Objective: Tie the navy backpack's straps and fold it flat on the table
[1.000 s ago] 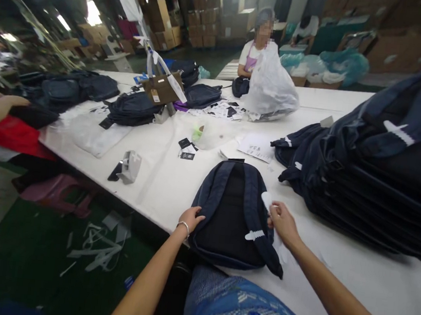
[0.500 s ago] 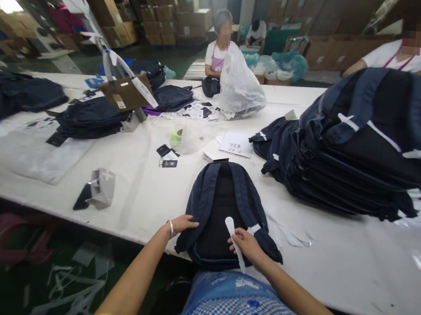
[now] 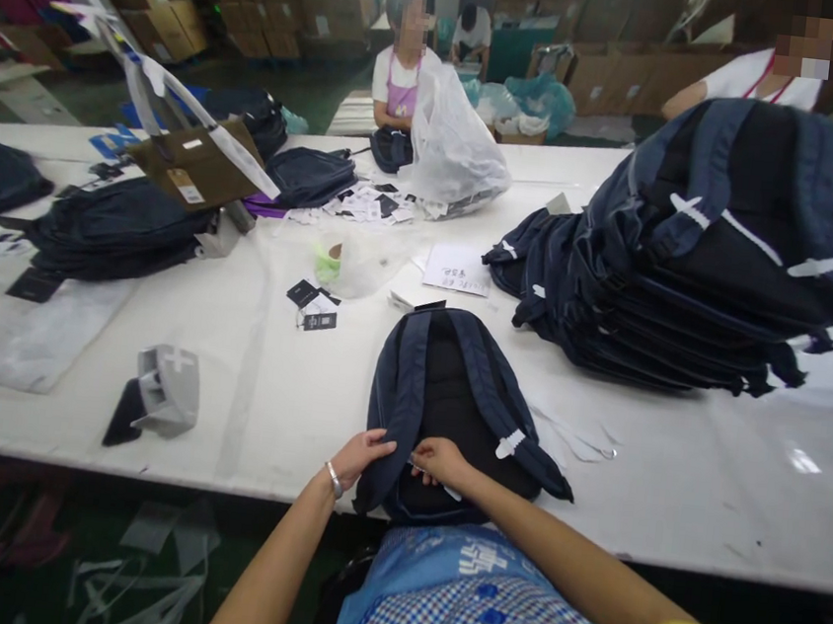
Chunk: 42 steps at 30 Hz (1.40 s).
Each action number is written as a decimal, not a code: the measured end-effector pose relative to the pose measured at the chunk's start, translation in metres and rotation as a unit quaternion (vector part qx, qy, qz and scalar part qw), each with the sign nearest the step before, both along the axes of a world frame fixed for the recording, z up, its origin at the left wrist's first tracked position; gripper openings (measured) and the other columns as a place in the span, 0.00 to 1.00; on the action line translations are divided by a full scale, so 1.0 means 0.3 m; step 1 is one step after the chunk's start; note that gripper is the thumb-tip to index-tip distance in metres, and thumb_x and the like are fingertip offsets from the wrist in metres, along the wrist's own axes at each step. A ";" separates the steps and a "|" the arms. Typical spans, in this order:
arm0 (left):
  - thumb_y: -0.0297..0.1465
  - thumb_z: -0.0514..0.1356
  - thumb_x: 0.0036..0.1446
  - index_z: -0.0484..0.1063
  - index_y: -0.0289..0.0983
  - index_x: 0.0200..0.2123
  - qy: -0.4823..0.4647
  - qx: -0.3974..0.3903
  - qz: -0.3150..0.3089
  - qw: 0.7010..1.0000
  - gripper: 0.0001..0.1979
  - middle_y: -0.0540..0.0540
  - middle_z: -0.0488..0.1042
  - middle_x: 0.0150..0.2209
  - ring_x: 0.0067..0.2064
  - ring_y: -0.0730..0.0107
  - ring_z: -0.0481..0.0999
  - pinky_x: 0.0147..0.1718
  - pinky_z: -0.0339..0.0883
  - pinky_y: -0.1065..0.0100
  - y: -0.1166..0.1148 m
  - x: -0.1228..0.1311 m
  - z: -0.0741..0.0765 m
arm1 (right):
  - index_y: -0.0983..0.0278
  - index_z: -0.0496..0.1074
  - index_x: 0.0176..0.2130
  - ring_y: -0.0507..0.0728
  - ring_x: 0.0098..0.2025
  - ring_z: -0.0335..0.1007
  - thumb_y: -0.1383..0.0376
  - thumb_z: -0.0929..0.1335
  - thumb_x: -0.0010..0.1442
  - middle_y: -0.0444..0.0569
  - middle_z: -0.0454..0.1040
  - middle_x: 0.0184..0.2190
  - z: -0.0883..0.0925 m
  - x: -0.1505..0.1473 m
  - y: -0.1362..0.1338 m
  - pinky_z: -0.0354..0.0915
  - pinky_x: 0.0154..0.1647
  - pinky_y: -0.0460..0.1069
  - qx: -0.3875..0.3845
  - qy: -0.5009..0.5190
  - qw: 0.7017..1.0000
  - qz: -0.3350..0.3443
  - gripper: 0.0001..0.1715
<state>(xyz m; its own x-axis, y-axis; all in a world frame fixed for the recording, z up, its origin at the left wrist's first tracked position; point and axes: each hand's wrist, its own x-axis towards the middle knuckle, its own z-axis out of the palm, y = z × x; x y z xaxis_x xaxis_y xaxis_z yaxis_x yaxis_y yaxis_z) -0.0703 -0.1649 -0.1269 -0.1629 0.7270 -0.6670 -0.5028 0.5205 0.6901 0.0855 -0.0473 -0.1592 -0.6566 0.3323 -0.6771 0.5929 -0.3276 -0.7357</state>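
A navy backpack [image 3: 452, 395] lies back side up on the white table [image 3: 667, 477] just in front of me. My left hand [image 3: 361, 453] grips the lower end of its left shoulder strap. My right hand [image 3: 440, 460] is closed beside it at the same strap end, pinching a white paper strip that barely shows. The right strap carries a white paper wrap [image 3: 510, 444].
A tall stack of navy backpacks [image 3: 698, 252] fills the right side. More backpacks [image 3: 117, 226], loose hang tags [image 3: 311, 303], a grey tool [image 3: 162, 392] and a brown bag [image 3: 194, 165] lie to the left. A person with a plastic bag [image 3: 453, 147] works across the table.
My right hand moved left from the right strap to the left strap's lower end, carrying the white strip. My view swung right and closer to the table.
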 end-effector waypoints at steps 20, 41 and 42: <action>0.38 0.73 0.37 0.72 0.32 0.38 -0.013 -0.006 0.182 0.983 0.26 0.37 0.79 0.38 0.38 0.58 0.79 0.41 0.72 0.60 -0.041 0.073 -0.051 | 0.67 0.76 0.32 0.46 0.24 0.64 0.64 0.70 0.47 0.46 0.77 0.28 0.000 -0.072 0.012 0.56 0.21 0.40 -0.085 0.051 0.995 0.013 0.10; 0.36 0.68 0.43 0.73 0.34 0.44 0.219 0.026 0.181 0.958 0.23 0.39 0.78 0.43 0.47 0.57 0.76 0.52 0.66 0.59 -0.052 0.086 -0.124 | 0.65 0.74 0.40 0.57 0.37 0.73 0.52 0.69 0.53 0.51 0.76 0.34 0.058 0.000 0.027 0.69 0.39 0.52 0.044 0.116 0.991 0.039 0.21; 0.37 0.67 0.45 0.74 0.34 0.43 0.232 0.025 0.184 0.955 0.22 0.40 0.79 0.42 0.46 0.57 0.77 0.51 0.67 0.59 -0.053 0.091 -0.122 | 0.64 0.76 0.39 0.57 0.38 0.72 0.54 0.69 0.53 0.50 0.76 0.34 0.054 -0.010 0.024 0.68 0.42 0.53 0.078 0.120 0.989 0.041 0.18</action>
<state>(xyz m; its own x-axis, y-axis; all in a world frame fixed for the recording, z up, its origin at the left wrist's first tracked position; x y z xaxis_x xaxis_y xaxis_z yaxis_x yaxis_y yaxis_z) -0.0431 -0.1807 -0.1637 -0.6821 0.5932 -0.4277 -0.2799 0.3287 0.9020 0.0825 -0.0400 -0.1429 -0.8217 0.3587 -0.4429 0.4143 -0.1577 -0.8964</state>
